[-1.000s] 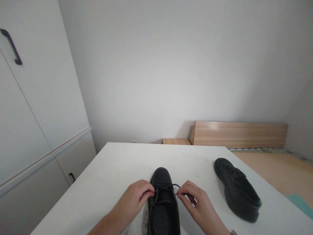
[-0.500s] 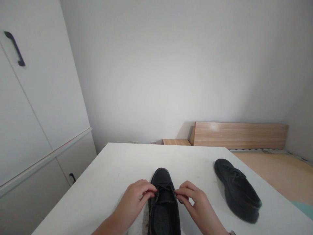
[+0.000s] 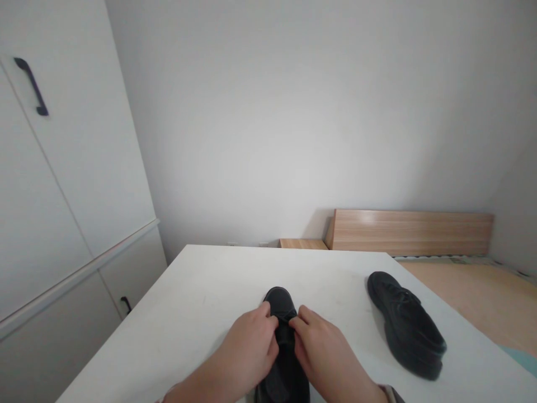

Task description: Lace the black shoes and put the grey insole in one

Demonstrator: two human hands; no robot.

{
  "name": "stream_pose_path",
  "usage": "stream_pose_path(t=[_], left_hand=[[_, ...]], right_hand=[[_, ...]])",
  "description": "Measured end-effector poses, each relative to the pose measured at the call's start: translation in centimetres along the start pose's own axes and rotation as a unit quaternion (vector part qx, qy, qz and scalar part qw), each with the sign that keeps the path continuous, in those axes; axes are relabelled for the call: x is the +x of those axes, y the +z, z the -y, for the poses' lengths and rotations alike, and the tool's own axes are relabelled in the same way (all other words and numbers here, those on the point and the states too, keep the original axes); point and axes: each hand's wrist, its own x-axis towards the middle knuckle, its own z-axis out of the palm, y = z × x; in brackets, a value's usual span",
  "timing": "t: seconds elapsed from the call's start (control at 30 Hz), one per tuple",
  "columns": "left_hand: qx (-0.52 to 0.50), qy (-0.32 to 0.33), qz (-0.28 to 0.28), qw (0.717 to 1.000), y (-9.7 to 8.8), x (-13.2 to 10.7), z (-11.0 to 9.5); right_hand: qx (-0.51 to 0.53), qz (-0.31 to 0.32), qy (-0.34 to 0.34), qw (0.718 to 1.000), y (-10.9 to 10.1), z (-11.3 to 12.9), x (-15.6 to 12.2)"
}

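Note:
A black lace-up shoe points away from me on the table, its toe at the far end and its opening close to me. Over its left side, my left hand is closed in a pinch at the lacing. My right hand pinches from the other side, its fingertips near those of the left. A thin dark shoelace runs between the two hands. The fingers hide most of the lace and the shoe's sides.
The matching black shoe rests at the right of the white table. A white cabinet stands on the left. Beyond the table's right edge is a bed with a wooden headboard, against the wall.
Both hands have moved inward from the shoe's sides, turning over its top so they cover more of it. The other shoe stays in place.

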Motion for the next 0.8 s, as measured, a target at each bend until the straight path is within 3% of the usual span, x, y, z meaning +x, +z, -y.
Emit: stream_pose_path(t=[0.13, 0.23, 0.33, 0.47, 0.53, 0.63, 0.7, 0.8], left_hand=[[0.044, 0.02, -0.013, 0.999, 0.9, 0.9, -0.1], [0.031, 0.025, -0.05, 0.998, 1.5, 1.4, 0.1], [0.036, 0.031, -0.067, 0.997, 0.8, 1.6, -0.2], [0.0, 0.049, -0.06, 0.997, -2.8, 0.9, -1.5], [-0.076, 0.056, -0.088, 0.992, -4.9, 0.3, -2.2], [-0.195, 0.073, -0.181, 0.961, -7.3, -0.4, -2.9], [-0.238, 0.082, -0.23, 0.94, -8.1, -0.8, -3.0], [-0.273, 0.09, -0.244, 0.926, -8.3, -0.8, -3.0]], right_hand=[[-0.115, 0.052, 0.011, 0.992, -0.5, 1.4, 1.0], [-0.135, 0.038, 0.008, 0.99, -0.6, 1.7, 1.3], [-0.081, -0.01, -0.001, 0.997, -0.3, 1.1, 1.3], [0.085, -0.072, -0.01, 0.994, -1.0, 0.5, 1.1], [0.193, -0.102, -0.023, 0.976, -2.2, 0.7, 1.0], [0.345, -0.149, -0.054, 0.925, -4.7, 1.5, 0.8], [0.404, -0.193, -0.066, 0.891, -6.3, 2.2, 0.6], [0.452, -0.228, -0.077, 0.859, -7.5, 2.9, 0.7]])
